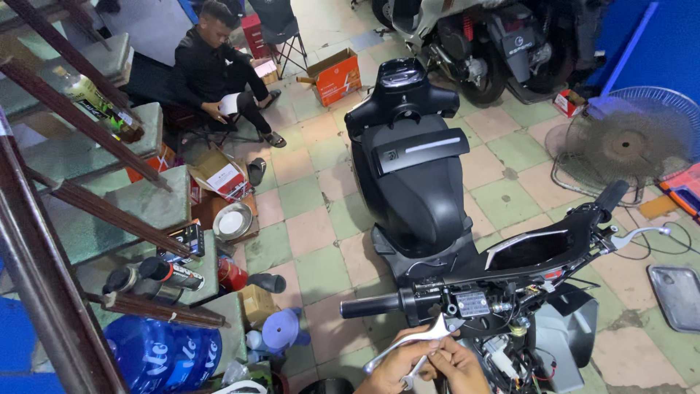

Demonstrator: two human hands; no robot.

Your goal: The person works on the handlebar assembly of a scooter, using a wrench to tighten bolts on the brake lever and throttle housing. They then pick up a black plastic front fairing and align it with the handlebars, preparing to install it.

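Observation:
A black scooter [412, 168] stands on the tiled floor with its handlebar cover off and wiring showing. My left hand [390, 368] and my right hand [456, 365] meet at the bottom edge, just under the silver left brake lever [408, 341]. Both pinch a small thing below the lever; what it is cannot be made out. The black left grip [368, 306] sticks out to the left above my hands. On the far end of the bar are the right grip [611, 195] and the right brake lever [642, 233].
A seated person in black [215, 69] is at the back left by an orange box [335, 76]. Concrete stairs with a brown railing [80, 124] fill the left. A blue water jug [164, 354], spray cans, a floor fan [631, 142] and another scooter [481, 44] stand around.

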